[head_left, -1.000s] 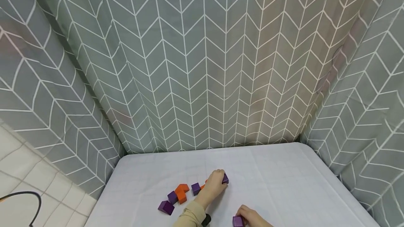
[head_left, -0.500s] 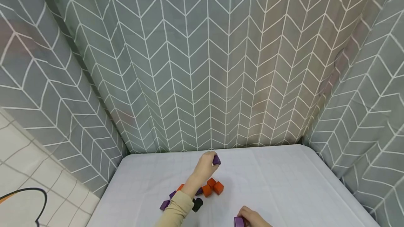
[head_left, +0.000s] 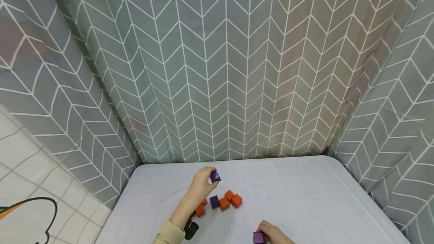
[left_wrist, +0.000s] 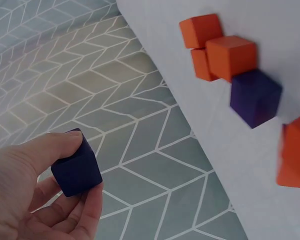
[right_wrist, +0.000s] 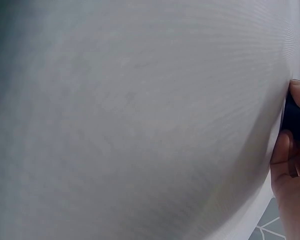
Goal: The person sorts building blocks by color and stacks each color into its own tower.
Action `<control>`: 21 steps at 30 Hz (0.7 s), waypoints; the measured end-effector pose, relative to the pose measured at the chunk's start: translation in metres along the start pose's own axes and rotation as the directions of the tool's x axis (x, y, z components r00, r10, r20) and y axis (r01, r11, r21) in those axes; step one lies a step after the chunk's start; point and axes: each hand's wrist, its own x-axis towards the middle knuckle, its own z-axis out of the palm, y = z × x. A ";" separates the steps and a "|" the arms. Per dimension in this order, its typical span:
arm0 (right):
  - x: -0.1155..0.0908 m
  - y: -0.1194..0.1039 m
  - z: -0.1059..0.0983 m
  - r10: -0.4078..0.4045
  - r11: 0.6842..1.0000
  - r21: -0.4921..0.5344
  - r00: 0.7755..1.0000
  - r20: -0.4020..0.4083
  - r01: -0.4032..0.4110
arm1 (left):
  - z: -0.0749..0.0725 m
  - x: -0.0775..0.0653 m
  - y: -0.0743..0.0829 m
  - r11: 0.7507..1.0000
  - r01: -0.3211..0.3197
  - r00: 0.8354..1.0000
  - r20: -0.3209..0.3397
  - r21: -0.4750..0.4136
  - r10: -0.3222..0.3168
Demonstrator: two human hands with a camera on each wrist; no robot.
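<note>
Raised above the far part of the table, my left hand (head_left: pixel 200 184) pinches a purple block (head_left: pixel 215 176) between thumb and fingers. The left wrist view shows this dark block (left_wrist: pixel 77 170) tilted, with the thumb on its upper side. Near the front edge of the head view, my right hand (head_left: pixel 274 233) grips another purple block (head_left: pixel 258 237) at the table surface. Only part of that block (right_wrist: pixel 296 117) shows at the right wrist view's edge. Between the hands, a purple block (head_left: pixel 214 202) lies beside a cluster of three orange blocks (head_left: pixel 224 203).
More orange blocks (head_left: pixel 200 210) sit by the left forearm, which partly covers them. A black band device (head_left: pixel 191 229) is on the left wrist. The white-covered table (head_left: pixel 298 191) ends at a grey chevron curtain (head_left: pixel 217 86). A dark cable (head_left: pixel 40 199) hangs at left.
My left hand has lifted its purple block off the table by the orange blocks and carried it left, uncovering the orange cluster. The right hand stays in nearly the same place with its block.
</note>
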 end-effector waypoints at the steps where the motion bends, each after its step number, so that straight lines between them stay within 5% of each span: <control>1: 0.000 0.000 0.000 -0.009 1.000 -0.013 1.000 -0.004 0.009 | -0.001 -0.004 0.000 1.000 0.002 1.000 0.007 -0.002 -0.002; 7: 0.001 0.003 0.000 -0.030 0.998 -0.062 0.999 -0.016 0.029 | 0.006 -0.030 0.005 0.999 0.003 0.999 0.047 -0.036 -0.001; 10: 0.003 0.007 -0.002 -0.138 0.985 -0.110 0.990 -0.014 0.135 | 0.016 -0.043 0.010 0.999 0.009 0.996 0.094 -0.052 -0.004; 13: 0.008 0.012 -0.005 -0.284 0.945 -0.172 0.959 -0.010 0.278 | 0.030 -0.056 0.013 0.998 -0.004 0.987 0.163 -0.055 0.013; 16: 0.010 0.015 -0.006 -0.344 0.921 -0.195 0.939 -0.007 0.336 | 0.047 -0.069 0.015 0.996 0.011 0.964 0.266 -0.088 0.013; 21: 0.011 0.016 -0.004 -0.335 0.924 -0.197 0.942 -0.001 0.328 | 0.068 -0.079 0.020 0.986 0.092 0.907 0.419 -0.139 -0.026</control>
